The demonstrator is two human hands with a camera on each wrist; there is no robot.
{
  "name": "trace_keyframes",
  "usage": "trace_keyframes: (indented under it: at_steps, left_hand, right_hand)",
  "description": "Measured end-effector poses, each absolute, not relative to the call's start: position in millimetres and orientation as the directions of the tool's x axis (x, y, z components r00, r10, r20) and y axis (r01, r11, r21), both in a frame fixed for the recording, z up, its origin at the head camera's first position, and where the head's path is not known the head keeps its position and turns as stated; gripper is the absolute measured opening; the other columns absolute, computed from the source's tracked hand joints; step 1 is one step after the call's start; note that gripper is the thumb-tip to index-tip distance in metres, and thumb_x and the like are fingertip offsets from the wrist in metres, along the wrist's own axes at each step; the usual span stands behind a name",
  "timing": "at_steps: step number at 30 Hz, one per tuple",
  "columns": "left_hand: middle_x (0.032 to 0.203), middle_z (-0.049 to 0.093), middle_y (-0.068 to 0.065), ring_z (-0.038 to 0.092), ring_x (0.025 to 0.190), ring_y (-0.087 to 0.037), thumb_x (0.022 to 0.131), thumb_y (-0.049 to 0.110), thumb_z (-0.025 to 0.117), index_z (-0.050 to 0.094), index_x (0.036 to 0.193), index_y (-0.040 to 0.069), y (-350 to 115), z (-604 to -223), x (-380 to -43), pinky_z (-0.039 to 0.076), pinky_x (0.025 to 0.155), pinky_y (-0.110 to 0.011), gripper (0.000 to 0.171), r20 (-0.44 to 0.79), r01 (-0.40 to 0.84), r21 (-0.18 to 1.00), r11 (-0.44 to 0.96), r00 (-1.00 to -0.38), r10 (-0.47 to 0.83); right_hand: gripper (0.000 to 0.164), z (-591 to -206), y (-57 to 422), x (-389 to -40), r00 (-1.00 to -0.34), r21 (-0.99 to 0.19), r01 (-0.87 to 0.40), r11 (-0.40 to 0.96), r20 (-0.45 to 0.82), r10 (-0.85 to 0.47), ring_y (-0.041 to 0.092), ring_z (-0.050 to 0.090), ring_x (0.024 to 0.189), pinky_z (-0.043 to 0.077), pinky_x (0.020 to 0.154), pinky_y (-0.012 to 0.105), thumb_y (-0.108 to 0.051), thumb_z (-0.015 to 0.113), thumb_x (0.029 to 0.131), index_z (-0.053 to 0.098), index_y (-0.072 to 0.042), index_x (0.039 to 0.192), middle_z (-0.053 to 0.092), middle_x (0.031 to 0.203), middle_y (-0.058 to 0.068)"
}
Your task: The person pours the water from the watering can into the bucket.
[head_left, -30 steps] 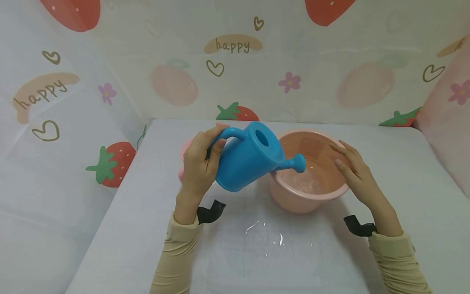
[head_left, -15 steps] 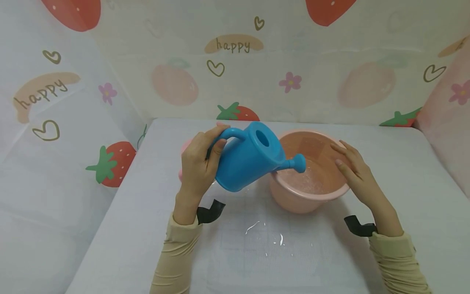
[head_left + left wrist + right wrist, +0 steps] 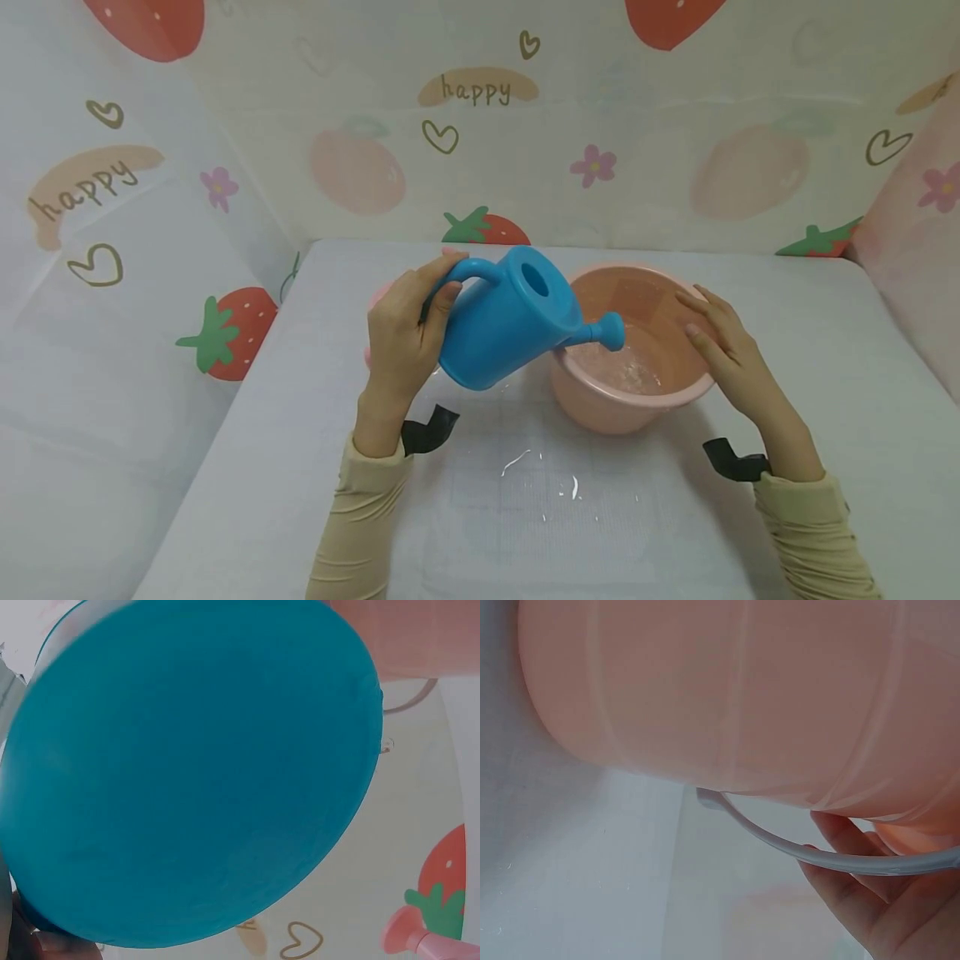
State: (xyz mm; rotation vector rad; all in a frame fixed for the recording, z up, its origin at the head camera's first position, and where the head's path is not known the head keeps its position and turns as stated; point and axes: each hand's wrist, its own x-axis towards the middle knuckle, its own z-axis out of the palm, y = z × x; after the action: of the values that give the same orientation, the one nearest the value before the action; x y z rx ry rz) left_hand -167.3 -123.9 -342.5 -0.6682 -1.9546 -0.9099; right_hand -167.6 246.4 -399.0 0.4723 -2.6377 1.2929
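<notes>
My left hand [image 3: 405, 333] grips the looped handle of a blue watering can [image 3: 510, 321], which is tilted to the right. The can's spout reaches over the near left rim of a pink plastic basin [image 3: 611, 417], its round head above the inside. Rippled water [image 3: 633, 375] shows on the basin's bottom. The basin's right rim is held by my right hand [image 3: 723, 354]. In the right wrist view a grey curved bar [image 3: 832, 860] crosses in front of these fingers, beside the basin's ribbed wall [image 3: 735, 690]. The can's base [image 3: 195, 780] fills most of the left wrist view.
A pink object [image 3: 380, 293] stands behind my left hand, mostly hidden; the left wrist view shows its flared round end [image 3: 405, 930]. Wet streaks [image 3: 575, 487] shine on the white table covering [image 3: 480, 542]. A printed curtain [image 3: 502, 158] encloses the back and sides.
Hands, watering can and basin hold almost the same places. The ripples in the basin look different, with brighter splashes below the spout's head.
</notes>
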Motion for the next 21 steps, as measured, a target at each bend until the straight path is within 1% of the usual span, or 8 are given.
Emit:
trace_keyframes:
  at_steps: [2,4,13,18,21]
  left_hand:
    - [0.101,0.069,-0.010,0.066,0.089,-0.022,0.096,0.038,0.045,0.062,0.116,0.005,-123.8,-342.1,-167.1,0.053,0.080,-0.035,0.042,0.866,0.730,0.340,0.593,-0.488,0.105]
    - [0.104,0.069,-0.011,0.066,0.097,-0.023,0.096,0.038,0.045,0.062,0.116,0.005,-123.6,-341.9,-167.1,0.052,0.086,-0.037,0.042,0.867,0.731,0.341,0.591,-0.488,0.103]
    - [0.105,0.068,-0.012,0.066,0.098,-0.024,0.096,0.038,0.044,0.061,0.117,0.004,-123.1,-340.8,-165.8,0.051,0.087,-0.037,0.043,0.857,0.734,0.356,0.578,-0.503,0.110]
    - [0.105,0.068,-0.012,0.065,0.099,-0.024,0.095,0.037,0.046,0.061,0.118,0.004,-121.5,-338.5,-163.5,0.051,0.088,-0.036,0.043,0.856,0.741,0.372,0.559,-0.506,0.100]
    - [0.101,0.069,-0.012,0.066,0.094,-0.023,0.094,0.036,0.048,0.062,0.118,0.005,-119.8,-337.2,-161.8,0.052,0.086,-0.035,0.042,0.858,0.745,0.384,0.545,-0.507,0.088]
  right_hand:
    - [0.044,-398.9,246.5,-167.4,-0.938,-0.739,-0.348,0.576,0.280,-0.207,0.037,0.016,0.139,0.017,0.099,0.070,-0.021,0.045,0.098,0.039,-0.018,0.141,0.021,0.151,0.010]
    - [0.043,-398.8,246.7,-167.4,-0.938,-0.738,-0.346,0.580,0.278,-0.205,0.037,0.016,0.139,0.017,0.099,0.070,-0.021,0.045,0.098,0.040,-0.019,0.141,0.021,0.152,0.010]
    - [0.043,-397.5,247.5,-166.0,-0.939,-0.738,-0.344,0.581,0.275,-0.207,0.037,0.016,0.139,0.018,0.099,0.070,-0.022,0.045,0.098,0.040,-0.018,0.141,0.021,0.151,0.010]
    - [0.043,-396.8,247.8,-165.7,-0.938,-0.738,-0.346,0.579,0.275,-0.209,0.037,0.017,0.138,0.018,0.099,0.070,-0.022,0.045,0.098,0.040,-0.018,0.141,0.021,0.151,0.009]
    - [0.043,-396.1,247.9,-165.6,-0.939,-0.739,-0.345,0.578,0.273,-0.212,0.037,0.017,0.138,0.019,0.099,0.071,-0.022,0.045,0.098,0.040,-0.018,0.141,0.021,0.152,0.010]
